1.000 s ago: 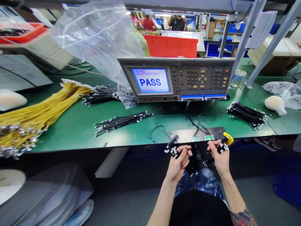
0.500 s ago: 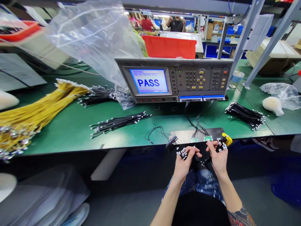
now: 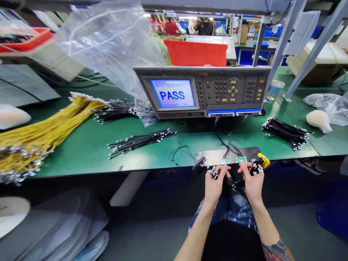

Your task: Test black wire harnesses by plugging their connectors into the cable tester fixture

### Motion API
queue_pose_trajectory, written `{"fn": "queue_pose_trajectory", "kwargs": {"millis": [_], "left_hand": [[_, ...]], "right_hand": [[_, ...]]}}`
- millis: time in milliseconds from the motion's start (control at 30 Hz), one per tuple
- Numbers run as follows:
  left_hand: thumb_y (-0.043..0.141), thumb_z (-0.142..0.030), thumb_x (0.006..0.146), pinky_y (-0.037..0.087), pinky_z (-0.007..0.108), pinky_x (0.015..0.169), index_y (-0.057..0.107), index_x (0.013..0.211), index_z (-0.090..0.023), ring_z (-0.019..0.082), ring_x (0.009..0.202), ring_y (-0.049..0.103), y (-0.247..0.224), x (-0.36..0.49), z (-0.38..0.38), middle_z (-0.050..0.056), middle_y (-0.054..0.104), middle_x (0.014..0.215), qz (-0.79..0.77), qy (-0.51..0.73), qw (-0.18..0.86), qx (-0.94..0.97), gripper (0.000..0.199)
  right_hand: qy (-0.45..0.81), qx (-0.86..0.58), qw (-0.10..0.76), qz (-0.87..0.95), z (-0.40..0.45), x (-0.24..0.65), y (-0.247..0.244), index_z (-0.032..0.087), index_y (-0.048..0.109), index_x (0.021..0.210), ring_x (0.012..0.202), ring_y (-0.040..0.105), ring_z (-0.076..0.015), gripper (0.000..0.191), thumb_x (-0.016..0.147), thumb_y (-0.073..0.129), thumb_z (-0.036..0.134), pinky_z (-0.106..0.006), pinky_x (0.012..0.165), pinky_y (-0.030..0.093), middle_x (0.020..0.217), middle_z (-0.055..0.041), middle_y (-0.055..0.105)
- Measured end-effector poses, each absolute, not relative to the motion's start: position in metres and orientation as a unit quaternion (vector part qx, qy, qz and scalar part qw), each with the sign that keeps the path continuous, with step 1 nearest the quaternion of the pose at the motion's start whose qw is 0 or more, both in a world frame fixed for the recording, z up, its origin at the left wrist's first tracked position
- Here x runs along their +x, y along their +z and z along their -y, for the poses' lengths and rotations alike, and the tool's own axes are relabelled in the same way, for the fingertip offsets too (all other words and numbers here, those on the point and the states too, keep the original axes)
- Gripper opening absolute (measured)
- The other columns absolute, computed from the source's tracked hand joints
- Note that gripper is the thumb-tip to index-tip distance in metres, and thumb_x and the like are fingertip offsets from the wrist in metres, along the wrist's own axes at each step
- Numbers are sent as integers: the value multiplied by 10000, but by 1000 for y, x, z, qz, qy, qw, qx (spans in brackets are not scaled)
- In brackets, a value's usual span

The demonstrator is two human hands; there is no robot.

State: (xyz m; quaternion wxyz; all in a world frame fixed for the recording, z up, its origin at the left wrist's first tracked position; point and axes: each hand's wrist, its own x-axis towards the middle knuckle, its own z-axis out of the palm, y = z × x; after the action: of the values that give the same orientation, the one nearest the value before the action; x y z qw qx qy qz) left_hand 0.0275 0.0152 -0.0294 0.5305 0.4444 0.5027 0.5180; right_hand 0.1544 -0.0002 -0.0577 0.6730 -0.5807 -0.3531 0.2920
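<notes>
My left hand [image 3: 214, 185] is closed around several black cables with white connectors [image 3: 212, 172], whose ends stick out on its left side. My right hand [image 3: 253, 184] grips another bunch of black cables [image 3: 257, 168] the same way. Thumb and forefinger of each hand are pinched close to the table edge, just below two small green circuit boards [image 3: 241, 159] on a metal plate [image 3: 209, 156]. Anything very small between the fingertips cannot be made out. More black cable hangs between the hands over the lap. A tester [image 3: 206, 92] behind the plate displays PASS.
On the green table [image 3: 152, 159] lie loose black cables [image 3: 141, 141], a black cable bundle [image 3: 286, 132] at right and yellow cables [image 3: 51, 130] at left. A black clamp [image 3: 199, 163] and a yellow clamp [image 3: 263, 160] flank the plate. A plastic bag [image 3: 114, 43] hangs beside the tester.
My left hand has risen slightly, its fingertips now up at the table edge by the left circuit board. My right hand stays nearly in place. The tester still reads PASS.
</notes>
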Motion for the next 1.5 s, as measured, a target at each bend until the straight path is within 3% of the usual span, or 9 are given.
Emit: {"fn": "queue_pose_trajectory", "kwargs": {"millis": [467,800,1000,1133,1267,1500], "left_hand": [[762,-438,819,529,333,744,767,718,-183,193,638,649,-23,35,-13,17,683,577,-519,532,531,407,275],[760,-459,839,559,385,846,756,710,-187,217,667,698,-27,45,-8,12,679,575,-531,563,512,373,300],[761,-478,860,578,368,740,747,700,-192,241,687,722,-27,49,-6,44,720,606,-536,572,501,366,328],[752,-474,867,571,348,701,718,630,-199,252,728,738,-27,50,-7,72,745,643,-536,575,494,371,364],[775,-498,843,565,350,667,727,633,-202,251,692,723,-27,45,-10,73,742,630,-525,573,507,372,366],[804,-520,796,435,277,529,746,637,-187,161,519,566,-20,27,-11,29,655,542,-480,525,564,419,374]], "right_hand": [[320,-587,660,342,3,157,-55,165,732,785,546,610,-174,383,874,768,536,-308,552,503,633,-33,721],[328,-586,660,336,6,158,-53,156,741,816,542,607,-170,362,864,788,512,-308,550,503,649,-39,722],[326,-584,661,341,8,161,-54,147,763,856,562,628,-189,379,842,813,523,-304,523,489,656,-49,728],[329,-580,667,332,8,160,-53,145,766,853,504,568,-157,391,826,829,529,-277,470,427,653,-50,728],[359,-561,677,312,9,160,-50,143,758,803,403,387,-88,413,819,830,549,-250,400,279,618,-34,705],[484,-529,641,273,7,162,-41,131,767,798,374,256,-39,534,685,889,639,-223,381,136,622,-52,709]]}}
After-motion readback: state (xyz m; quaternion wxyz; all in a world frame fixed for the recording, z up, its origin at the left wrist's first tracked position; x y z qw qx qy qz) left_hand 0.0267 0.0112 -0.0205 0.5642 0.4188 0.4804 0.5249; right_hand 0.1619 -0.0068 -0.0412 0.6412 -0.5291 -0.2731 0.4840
